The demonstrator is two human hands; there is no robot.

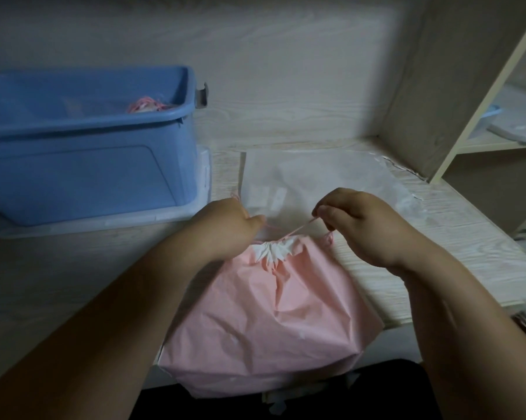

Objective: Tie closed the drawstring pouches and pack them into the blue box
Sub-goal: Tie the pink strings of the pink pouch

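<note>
A pink drawstring pouch lies at the desk's near edge, its white-lined mouth gathered tight. Just beyond the mouth, my left hand grips one end of the pink drawstring. The other end of the drawstring runs taut up to my right hand, which pinches it between thumb and fingers. The blue box stands at the back left, and a pink-strung pouch shows inside it.
A flat clear plastic bag lies on the desk behind my hands. The blue box sits on a clear lid. A wooden shelf unit rises at the right, with a pale tray on its shelf.
</note>
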